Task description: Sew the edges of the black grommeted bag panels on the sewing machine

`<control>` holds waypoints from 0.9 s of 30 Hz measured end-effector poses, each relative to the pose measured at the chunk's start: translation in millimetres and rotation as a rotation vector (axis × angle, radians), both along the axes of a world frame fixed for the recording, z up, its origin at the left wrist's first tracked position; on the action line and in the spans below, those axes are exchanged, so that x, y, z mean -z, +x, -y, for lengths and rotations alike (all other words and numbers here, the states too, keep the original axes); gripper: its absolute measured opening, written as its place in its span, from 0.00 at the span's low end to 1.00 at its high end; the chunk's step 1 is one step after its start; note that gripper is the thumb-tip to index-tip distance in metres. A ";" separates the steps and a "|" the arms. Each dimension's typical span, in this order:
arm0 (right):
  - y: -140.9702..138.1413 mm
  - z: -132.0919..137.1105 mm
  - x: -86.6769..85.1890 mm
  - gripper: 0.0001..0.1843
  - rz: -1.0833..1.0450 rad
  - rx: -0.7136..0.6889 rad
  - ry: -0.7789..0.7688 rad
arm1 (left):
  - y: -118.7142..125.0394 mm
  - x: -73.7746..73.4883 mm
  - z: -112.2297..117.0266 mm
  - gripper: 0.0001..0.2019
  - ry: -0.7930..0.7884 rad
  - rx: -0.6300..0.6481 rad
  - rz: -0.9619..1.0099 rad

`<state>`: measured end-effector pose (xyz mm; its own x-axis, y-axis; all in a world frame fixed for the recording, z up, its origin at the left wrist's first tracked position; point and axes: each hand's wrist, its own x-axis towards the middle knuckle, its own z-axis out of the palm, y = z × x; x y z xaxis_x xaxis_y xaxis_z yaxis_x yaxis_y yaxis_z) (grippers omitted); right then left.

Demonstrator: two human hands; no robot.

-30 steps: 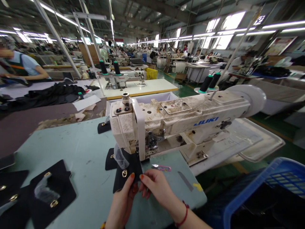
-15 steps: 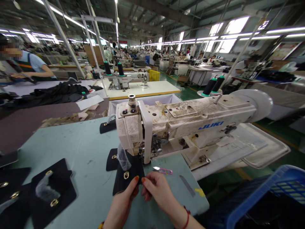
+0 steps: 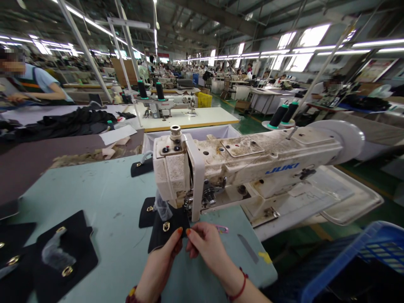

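A black panel (image 3: 157,237) with a gold ring fitting and a plastic-wrapped handle lies beneath the needle end of the white sewing machine (image 3: 233,147). My left hand (image 3: 166,253) pinches the near edge of this panel between thumb and fingers. Close beside it, my right hand (image 3: 204,243) is closed at the panel's near right corner, thumb against the index finger. The exact grip at the fingertips is partly hidden. Pink-handled thread snips (image 3: 221,229) lie just beyond my right hand, largely covered by it.
More black panels (image 3: 75,235) with gold fittings lie at left on the green tabletop (image 3: 110,193). A grey strip (image 3: 248,248) and a yellow scrap (image 3: 265,256) are at right. A blue basket (image 3: 315,269) stands lower right. A co-worker (image 3: 34,84) is at far left.
Both hands and the black panel have shifted slightly away from me, toward the machine. My right hand now covers the blades of the snips.
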<state>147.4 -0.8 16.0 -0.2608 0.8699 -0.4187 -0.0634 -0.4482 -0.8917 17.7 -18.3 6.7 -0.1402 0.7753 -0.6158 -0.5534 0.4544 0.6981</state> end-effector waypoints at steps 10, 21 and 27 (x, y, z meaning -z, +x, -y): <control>-5.1 -11.4 2.0 0.36 -0.019 0.031 0.028 | -1.3 -4.3 -12.0 0.19 0.084 0.023 -0.020; -14.7 -24.0 3.3 0.39 0.015 0.130 0.073 | -6.2 -7.7 -33.2 0.17 0.204 0.052 -0.020; -21.1 -22.1 -0.6 0.39 0.045 0.209 0.072 | -9.1 -8.3 -36.0 0.15 0.224 0.125 -0.004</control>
<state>126.4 21.3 16.7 -0.0545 0.9310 -0.3610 -0.1077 -0.3649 -0.9248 8.6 17.7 15.0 -0.0368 0.9038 -0.4264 -0.5000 0.3528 0.7909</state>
